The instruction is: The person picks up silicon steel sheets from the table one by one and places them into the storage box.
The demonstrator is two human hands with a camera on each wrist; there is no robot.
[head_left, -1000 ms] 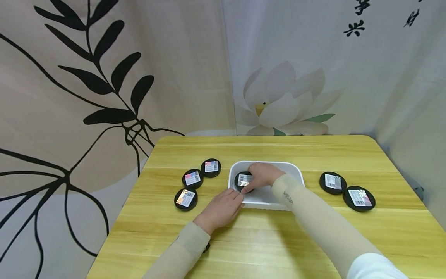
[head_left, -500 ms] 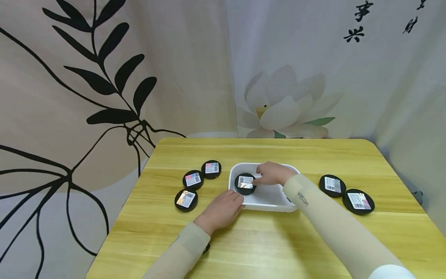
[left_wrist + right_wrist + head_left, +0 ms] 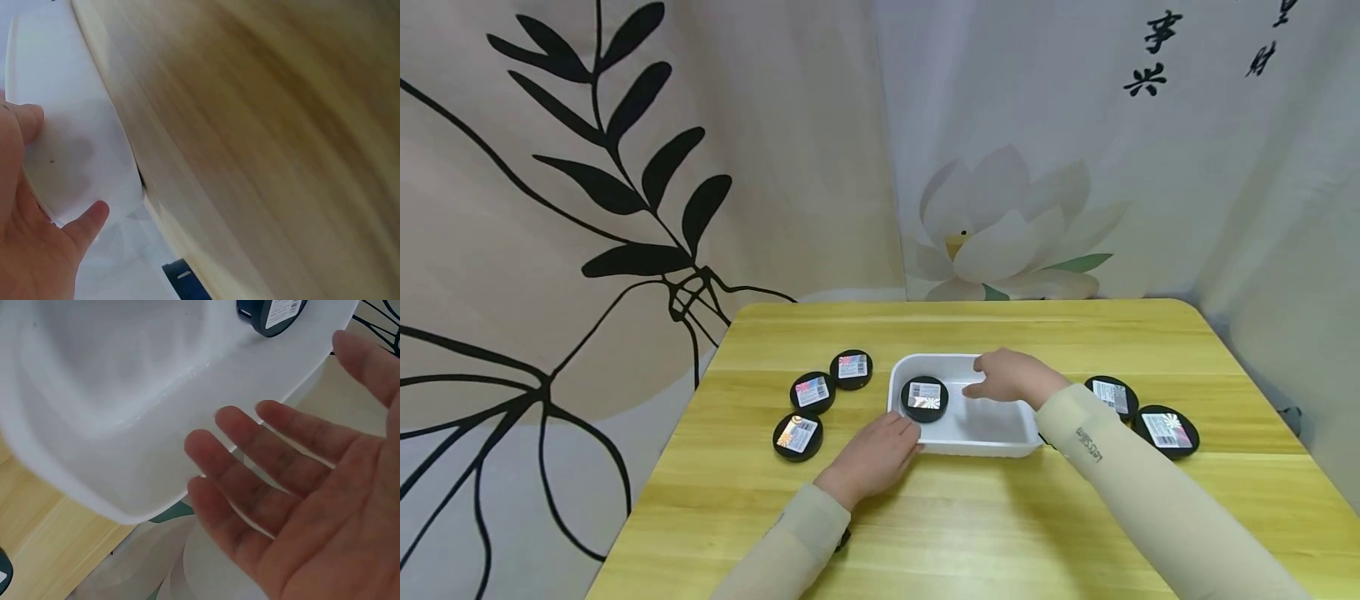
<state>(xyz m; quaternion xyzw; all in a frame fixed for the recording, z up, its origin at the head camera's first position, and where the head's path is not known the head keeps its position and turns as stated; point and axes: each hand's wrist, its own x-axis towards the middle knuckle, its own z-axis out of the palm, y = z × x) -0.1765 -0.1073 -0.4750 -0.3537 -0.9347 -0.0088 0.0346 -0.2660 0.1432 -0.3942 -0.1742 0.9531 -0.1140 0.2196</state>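
A white plastic tray (image 3: 977,448) stands on the table, with one round black container (image 3: 924,398) lying label-up at its left end. My left hand (image 3: 874,457) grips the tray's near left corner; in the left wrist view, two fingertips press the outer wall and the other fingers are hidden behind the rim. Above the tray's right half is my right hand (image 3: 1015,379), apart from the container and holding nothing. Its spread fingers (image 3: 244,469) show in the right wrist view. The container's label carries a barcode.
Left of the tray are three more black containers (image 3: 797,437) in a slanting row. Two others (image 3: 1166,432) lie at the right, one partly behind the right sleeve. The wooden table (image 3: 955,525) ends at a printed curtain (image 3: 820,167).
My right hand has let go of the black container in the tray and moved right, away from it. My left hand has stayed at the tray's corner.
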